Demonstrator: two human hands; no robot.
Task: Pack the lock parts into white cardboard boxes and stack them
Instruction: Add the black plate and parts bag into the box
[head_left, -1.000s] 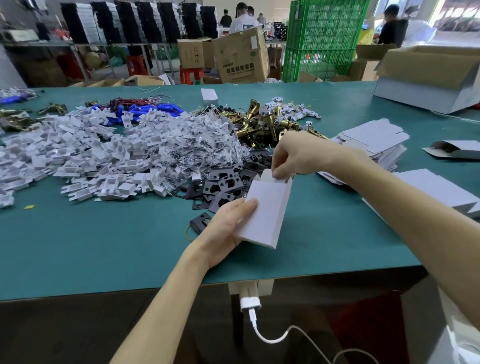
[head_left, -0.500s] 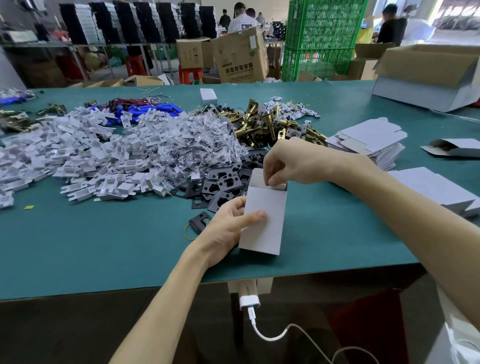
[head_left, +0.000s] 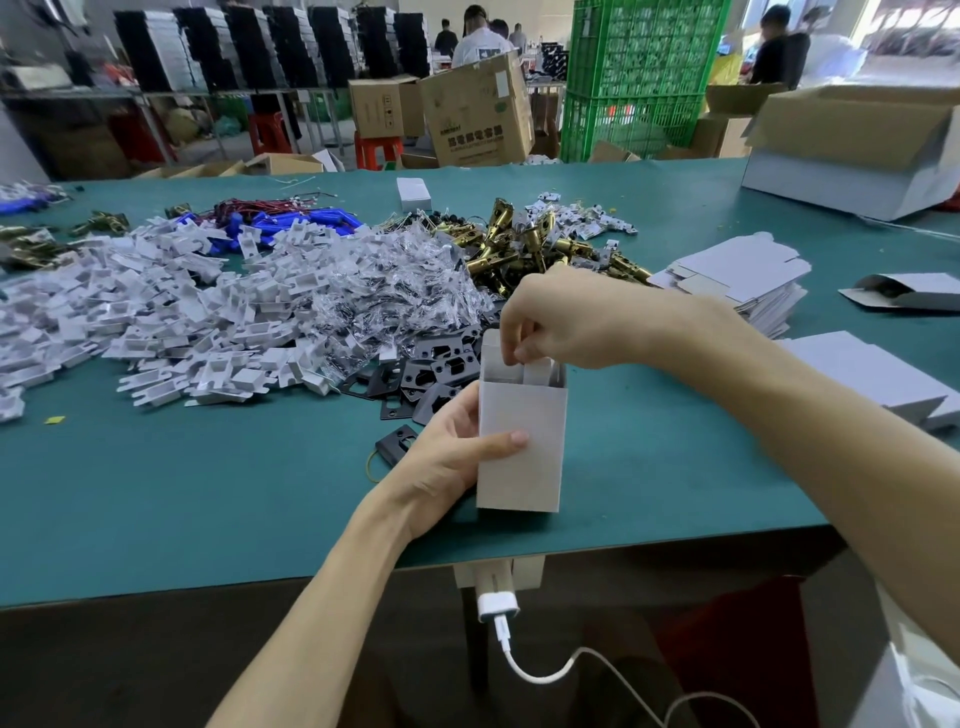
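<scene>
A small white cardboard box (head_left: 521, 447) stands upright on the green table (head_left: 208, 499), its top open. My left hand (head_left: 447, 457) grips its left side, thumb across the front face. My right hand (head_left: 561, 317) is above the opening, fingers curled and pinching a white flap at the top. Behind the box lie black metal plates (head_left: 441, 364), a heap of clear bagged parts (head_left: 384, 291), white plastic pieces (head_left: 156, 306) and brass latches (head_left: 524, 249).
Flat white box blanks (head_left: 743, 270) are stacked at right, with folded boxes (head_left: 867, 374) nearer me. A large open carton (head_left: 857, 150) sits far right. Blue parts (head_left: 291, 223) lie at the back. A green crate (head_left: 639, 78) and people stand beyond the table.
The box has been turned from tilted to upright and opened out into a square tube. My right hand stayed at its top end, working the flap.
</scene>
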